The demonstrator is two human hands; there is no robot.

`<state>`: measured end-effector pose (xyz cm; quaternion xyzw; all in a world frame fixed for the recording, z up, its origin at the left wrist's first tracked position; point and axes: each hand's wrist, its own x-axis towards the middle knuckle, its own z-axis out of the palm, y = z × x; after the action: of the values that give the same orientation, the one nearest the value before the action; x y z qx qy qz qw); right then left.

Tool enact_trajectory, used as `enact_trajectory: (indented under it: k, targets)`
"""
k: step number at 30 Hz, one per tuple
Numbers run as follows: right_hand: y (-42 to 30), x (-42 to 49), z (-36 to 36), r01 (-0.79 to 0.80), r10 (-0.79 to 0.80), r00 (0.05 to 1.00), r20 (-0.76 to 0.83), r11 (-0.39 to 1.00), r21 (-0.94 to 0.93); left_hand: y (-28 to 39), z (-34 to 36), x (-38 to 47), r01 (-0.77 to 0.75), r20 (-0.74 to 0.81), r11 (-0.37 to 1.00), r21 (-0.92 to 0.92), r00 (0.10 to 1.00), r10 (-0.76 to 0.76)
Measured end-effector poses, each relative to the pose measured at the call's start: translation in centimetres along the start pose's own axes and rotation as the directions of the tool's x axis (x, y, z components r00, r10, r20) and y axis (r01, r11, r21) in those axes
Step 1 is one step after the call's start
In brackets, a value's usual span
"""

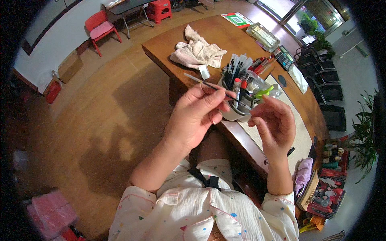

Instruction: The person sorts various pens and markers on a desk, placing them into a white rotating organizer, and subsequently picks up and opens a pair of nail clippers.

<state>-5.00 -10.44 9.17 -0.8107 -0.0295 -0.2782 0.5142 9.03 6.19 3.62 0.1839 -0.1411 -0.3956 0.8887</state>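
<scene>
My left hand (pixel 200 111) grips a thin pen refill (pixel 211 86) between thumb and fingers, tilted down to the right. Near the refill's lower right end is my right hand (pixel 273 123), its thumb and fingers apart and curled; no held thing shows in it. Behind both hands stands a light desk organizer (pixel 230 113), filled with pens and refills (pixel 238 66), a red-capped marker (pixel 237 86) and something with bright green handles (pixel 264 92). A crumpled beige cloth (pixel 200 52) lies on the wooden desk (pixel 162 45) beyond.
On the desk are a pale mat (pixel 297 138), a calculator (pixel 283 57), a clear glass-like tray (pixel 263 36) and a tissue pack (pixel 298 78). A purple cloth (pixel 303 174) and notebooks (pixel 324 192) lie at the right. A red chair (pixel 101 27) stands by the wall.
</scene>
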Motion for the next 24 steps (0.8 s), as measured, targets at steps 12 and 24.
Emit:
enact_trajectory:
  k: [12, 24]
  targets:
    - [-0.3, 2.3, 0.4, 0.140, -0.139, 0.988, -0.070, 0.990, 0.011, -1.0, 0.7, -1.1, -0.036, 0.093, 0.985, 0.172, 0.995, 0.021]
    - [-5.8, 14.4, -6.5, 0.258, -0.141, 0.965, 0.222, 0.659, -0.706, -2.7, -1.5, 0.1, -0.203, -0.021, 0.857, 0.474, 0.970, 0.241]
